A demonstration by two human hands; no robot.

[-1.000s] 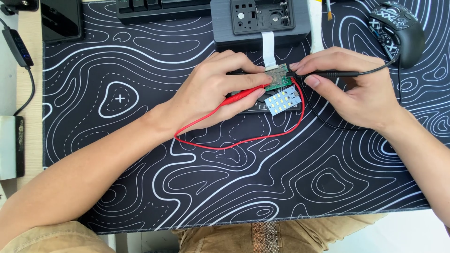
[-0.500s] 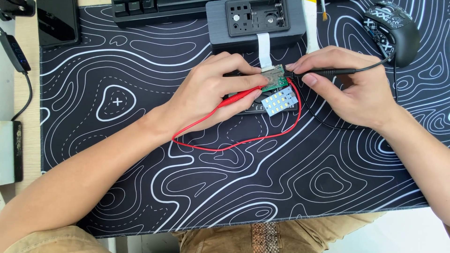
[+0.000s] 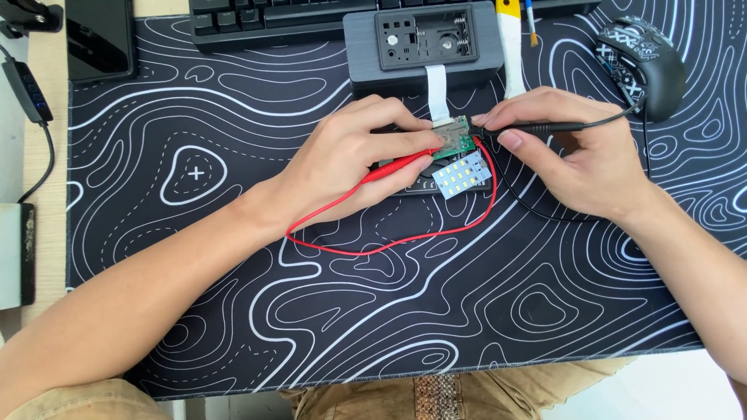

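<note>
Centrally on a black desk mat point(image 3: 233, 327) with white contour lines: left hand point(image 3: 354, 159) pinching a red test probe point(image 3: 405, 161), fingers closed around it, tip pressed to a small green circuit board point(image 3: 454, 137); right hand point(image 3: 576, 159) gripping a black test probe point(image 3: 537, 126) between thumb and forefinger, tip meeting the same board from the right. Just near of the board, a white LED panel point(image 3: 461, 177). Looped toward the near side, a red lead point(image 3: 389, 241). Farther back, a dark grey case point(image 3: 424, 39) with white ribbon cable point(image 3: 436, 93), keyboard point(image 3: 264, 15) far left, mouse point(image 3: 642, 66) far right.
</note>
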